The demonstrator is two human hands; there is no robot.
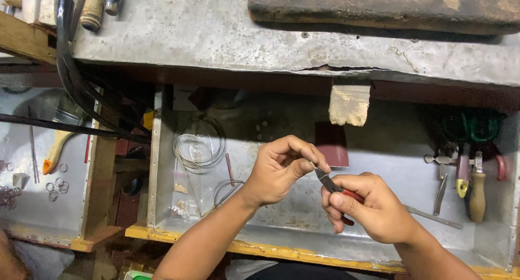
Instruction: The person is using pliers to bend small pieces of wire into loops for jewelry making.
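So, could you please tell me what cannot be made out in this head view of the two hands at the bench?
- What the left hand pinches at the pliers: too small, covered by fingertips.
- Pliers' handles: mostly hidden inside the right hand.
- Small metal pieces on the dark block: cut off by the top edge.
- Tool handles top left: cut off by the edge.
- Rings at left: too small.

We see red-handled pliers (331, 187) held tilted over the tray, tips pinching something perhaps wire, too small to tell.
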